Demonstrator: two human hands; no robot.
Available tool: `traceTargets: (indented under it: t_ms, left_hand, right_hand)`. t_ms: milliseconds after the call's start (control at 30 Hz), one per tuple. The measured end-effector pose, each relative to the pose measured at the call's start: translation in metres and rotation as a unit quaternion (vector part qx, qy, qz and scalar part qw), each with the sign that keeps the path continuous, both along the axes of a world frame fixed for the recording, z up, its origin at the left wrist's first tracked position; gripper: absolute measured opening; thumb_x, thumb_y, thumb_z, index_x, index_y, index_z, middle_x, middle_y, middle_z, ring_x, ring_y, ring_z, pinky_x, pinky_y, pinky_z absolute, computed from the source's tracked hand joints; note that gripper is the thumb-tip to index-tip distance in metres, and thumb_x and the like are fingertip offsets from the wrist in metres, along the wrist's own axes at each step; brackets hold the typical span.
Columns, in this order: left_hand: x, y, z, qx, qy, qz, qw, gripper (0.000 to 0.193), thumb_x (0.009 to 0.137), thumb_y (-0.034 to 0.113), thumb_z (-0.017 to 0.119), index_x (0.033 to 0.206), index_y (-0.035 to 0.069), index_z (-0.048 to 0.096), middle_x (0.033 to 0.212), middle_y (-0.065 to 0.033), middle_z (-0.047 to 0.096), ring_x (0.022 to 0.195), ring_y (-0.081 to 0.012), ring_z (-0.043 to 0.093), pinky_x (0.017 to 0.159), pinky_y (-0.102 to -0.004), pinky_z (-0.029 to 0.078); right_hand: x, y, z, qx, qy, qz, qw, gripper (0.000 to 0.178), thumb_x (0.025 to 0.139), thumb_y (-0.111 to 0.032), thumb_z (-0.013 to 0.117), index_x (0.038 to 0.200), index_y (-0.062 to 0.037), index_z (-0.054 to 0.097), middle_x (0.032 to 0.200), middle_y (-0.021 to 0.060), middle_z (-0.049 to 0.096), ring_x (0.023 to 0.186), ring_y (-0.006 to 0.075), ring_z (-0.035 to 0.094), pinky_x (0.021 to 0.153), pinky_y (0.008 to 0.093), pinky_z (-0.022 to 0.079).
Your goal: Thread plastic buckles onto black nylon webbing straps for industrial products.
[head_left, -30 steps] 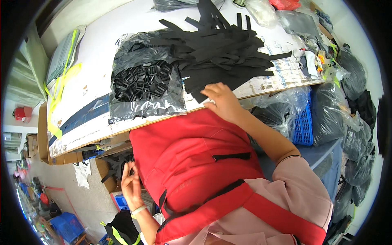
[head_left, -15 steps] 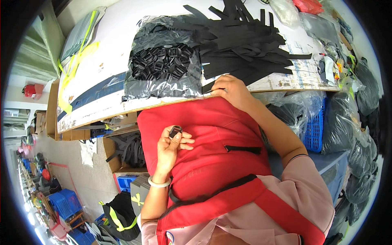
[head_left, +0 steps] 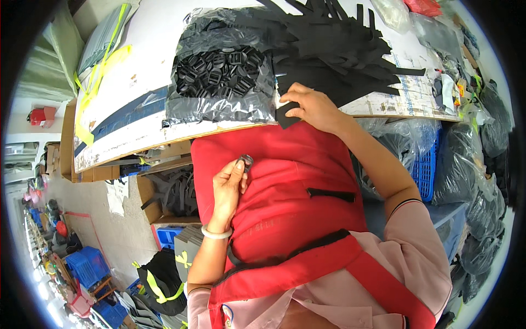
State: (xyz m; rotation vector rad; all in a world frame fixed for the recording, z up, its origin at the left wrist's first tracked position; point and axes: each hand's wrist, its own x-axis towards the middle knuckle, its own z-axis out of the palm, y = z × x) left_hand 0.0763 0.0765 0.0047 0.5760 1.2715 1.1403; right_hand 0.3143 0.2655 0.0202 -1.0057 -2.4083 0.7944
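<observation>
In front of my red apron, my left hand [head_left: 227, 185] is closed in a pinch on a small black plastic strap buckle [head_left: 246, 162]. My right hand [head_left: 313, 111] is at the table's front edge, its thumb and forefinger on the end of a black webbing strap [head_left: 287, 116] that juts past the edge. Beyond that hand spreads a pile of flat black straps [head_left: 339, 60], some overlapping. Left of the pile lies an open clear plastic bag [head_left: 219, 109] filled with loose black buckles [head_left: 219, 74] of the same kind.
The white table [head_left: 137, 71] has a worn wooden front edge. Yellow-green tape and grey sheets [head_left: 101, 44] lie at its left end. Under it stands a cardboard box of dark straps [head_left: 170, 194]. To the right are a blue crate [head_left: 424, 170] and stuffed plastic bags [head_left: 455, 164].
My right hand has drawn a strap end out over the table edge. My left hand has turned, moving the buckle slightly up and right, with its fingers now curled in.
</observation>
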Motion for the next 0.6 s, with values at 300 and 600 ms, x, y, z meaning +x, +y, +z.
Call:
traceTargets:
  t_ms: [300,600]
  left_hand:
    - [-0.001,0.006,0.002,-0.003,-0.101,0.031,0.994,0.022,0.094,0.019,0.059,0.106,0.0,0.065,0.08,-0.0053,0.065,0.063,-0.0102,0.056,0.059,-0.0206,0.047]
    - [0.01,0.004,0.005,0.114,-0.06,0.032,0.991,0.021,0.095,0.009,0.057,0.11,-0.003,0.064,0.078,-0.0049,0.064,0.063,-0.0084,0.056,0.058,-0.0219,0.048]
  right_hand:
    - [-0.015,-0.009,0.072,0.213,-0.064,0.051,0.974,0.015,0.079,-0.016,0.067,0.083,-0.0031,0.062,0.084,0.0064,0.058,0.086,0.0266,0.056,0.073,0.0359,0.045]
    - [-0.062,-0.109,0.042,-0.506,0.211,0.009,0.836,0.022,0.094,-0.021,0.057,0.087,-0.0009,0.062,0.077,0.0033,0.065,0.065,0.0061,0.057,0.055,0.0225,0.043]
